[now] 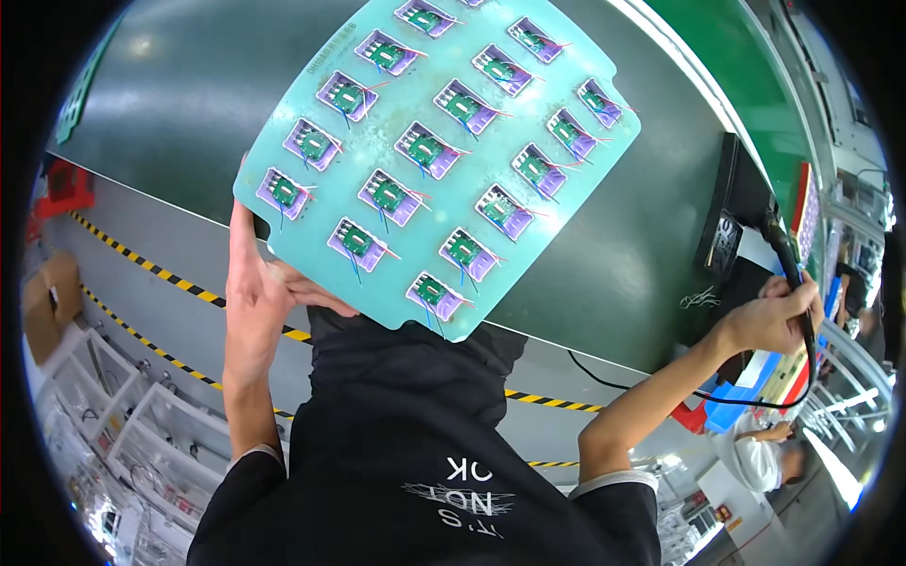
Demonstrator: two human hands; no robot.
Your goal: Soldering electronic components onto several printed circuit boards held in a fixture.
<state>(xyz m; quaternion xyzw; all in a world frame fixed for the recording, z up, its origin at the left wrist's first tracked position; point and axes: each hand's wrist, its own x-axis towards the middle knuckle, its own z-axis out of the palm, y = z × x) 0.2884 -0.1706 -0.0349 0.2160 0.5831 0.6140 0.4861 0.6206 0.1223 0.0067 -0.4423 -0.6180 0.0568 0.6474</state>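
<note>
My left hand grips the near left edge of a turquoise tray, with some fingers hidden beneath it. The tray lies tilted over the near edge of the dark green table. Rows of pockets hold small purple housings, each with a green circuit board and thin red and blue wires. Off to the right, my right hand is closed around the black handle of a soldering iron. The iron's front end is at a black stand, and its tip cannot be made out. A black cord loops down below the hand.
Thin pale wire scraps lie on the table near the stand. Blue bins are beyond the table's right end, near another person. A green panel rests at far left. Yellow-black floor tape runs behind me.
</note>
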